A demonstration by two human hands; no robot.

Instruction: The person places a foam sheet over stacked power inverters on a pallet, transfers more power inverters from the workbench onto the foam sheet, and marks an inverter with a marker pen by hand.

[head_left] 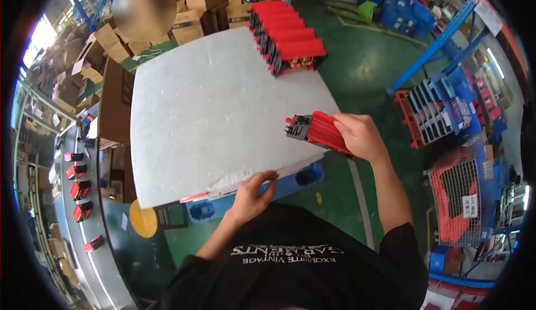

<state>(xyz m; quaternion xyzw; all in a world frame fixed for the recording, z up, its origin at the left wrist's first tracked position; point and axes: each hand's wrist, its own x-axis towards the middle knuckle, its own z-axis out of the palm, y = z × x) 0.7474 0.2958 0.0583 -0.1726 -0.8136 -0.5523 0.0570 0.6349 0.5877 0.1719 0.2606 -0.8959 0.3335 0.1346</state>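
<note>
My right hand (359, 136) grips a red and black unit (324, 131) at its red ribbed end, over the right front corner of the grey-white tabletop (206, 109). The unit's black end with small red parts points left. My left hand (254, 196) is at the table's front edge, its fingers curled; whether anything is between them is hidden. A row of several similar red and black units (287, 31) stands at the table's far right corner.
A blue bin (223, 204) sits under the front edge. Left are a long bench (106, 254) with red and black units and a yellow round stool (143, 218). Cardboard boxes (190, 28) lie behind. On the right stand a blue rack (430, 47) and a wire basket (458, 198).
</note>
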